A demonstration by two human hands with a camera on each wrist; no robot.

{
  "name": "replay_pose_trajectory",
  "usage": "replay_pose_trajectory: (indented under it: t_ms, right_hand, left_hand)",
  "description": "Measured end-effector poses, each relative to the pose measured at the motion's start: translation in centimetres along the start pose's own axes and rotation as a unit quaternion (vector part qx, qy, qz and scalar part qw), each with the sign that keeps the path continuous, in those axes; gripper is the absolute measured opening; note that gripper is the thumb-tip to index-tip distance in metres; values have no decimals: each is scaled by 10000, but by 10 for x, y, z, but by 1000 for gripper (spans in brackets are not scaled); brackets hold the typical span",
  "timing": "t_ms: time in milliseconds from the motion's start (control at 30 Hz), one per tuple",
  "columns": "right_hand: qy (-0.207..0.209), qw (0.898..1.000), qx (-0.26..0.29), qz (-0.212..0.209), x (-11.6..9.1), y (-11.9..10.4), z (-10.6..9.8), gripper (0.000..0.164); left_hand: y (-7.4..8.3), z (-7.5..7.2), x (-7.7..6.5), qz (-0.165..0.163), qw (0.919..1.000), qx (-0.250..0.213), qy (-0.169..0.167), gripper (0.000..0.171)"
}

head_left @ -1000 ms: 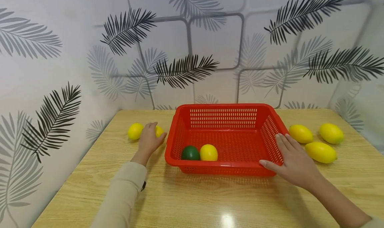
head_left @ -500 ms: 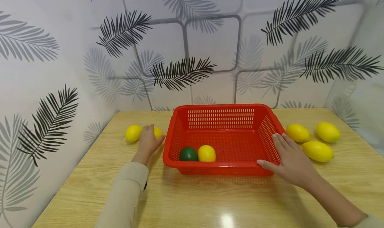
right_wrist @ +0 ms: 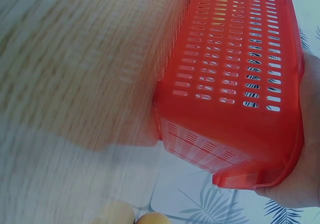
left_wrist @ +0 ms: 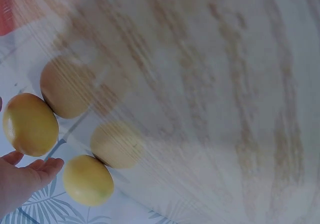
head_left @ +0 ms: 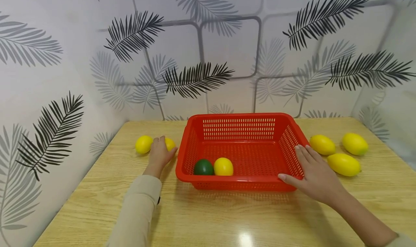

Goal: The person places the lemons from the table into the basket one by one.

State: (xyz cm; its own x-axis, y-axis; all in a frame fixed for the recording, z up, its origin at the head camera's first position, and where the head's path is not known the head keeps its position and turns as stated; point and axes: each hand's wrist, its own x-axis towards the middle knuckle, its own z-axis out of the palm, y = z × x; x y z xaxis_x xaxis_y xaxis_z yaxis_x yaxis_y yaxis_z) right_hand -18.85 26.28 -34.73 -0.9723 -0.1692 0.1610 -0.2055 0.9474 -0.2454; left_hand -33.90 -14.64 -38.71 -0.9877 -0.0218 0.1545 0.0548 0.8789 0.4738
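Yellow fruit (head_left: pixel 170 144) sitting on table (head_left: pixel 208 218), left hand (head_left: pixel 158 155) curving round it; can't tell if gripping or only touching. Fruit looking round, so clumsy nudge could be sending it rolling into red basket (head_left: pixel 240 184) beside it. Right hand (head_left: pixel 320 178) resting flat on basket rim, gripping nothing; leaning hard could be tipping basket.

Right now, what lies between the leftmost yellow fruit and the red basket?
The left hand and another yellow fruit partly hidden by it; the head view shows both between the leftmost yellow fruit and the red basket.
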Motion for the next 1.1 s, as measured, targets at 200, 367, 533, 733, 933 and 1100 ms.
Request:
replay_pose_trajectory:
  t_ms: [200, 367, 533, 733, 933, 1100]
  right_hand:
    - [45, 10000, 10, -22, -1, -1, 0, 98]
    - [78, 10000, 4, -41, -2, 1, 0, 98]
    - [83, 10000, 0, -46, -4, 2, 1, 98]
    - [51, 10000, -7, -20, -4, 3, 3, 99]
    - [53, 10000, -18, -2, -4, 3, 3, 98]
    - [79, 10000, -15, -20, -5, 2, 3, 98]
  left_hand:
    - [-3, -1, 0, -62, 9999, -3, -121, 67]
    - [-5, 0, 0, -86, 9999, -19, -140, 68]
    - [-5, 0, -2, -75, 9998, -60, -166, 70]
    - [-6, 1, -2, -50, 9997, -35, -232, 72]
    - [-5, 3, 0, -31, 9997, -51, -232, 72]
    - [-5, 3, 0, 8, 9998, -108, -196, 69]
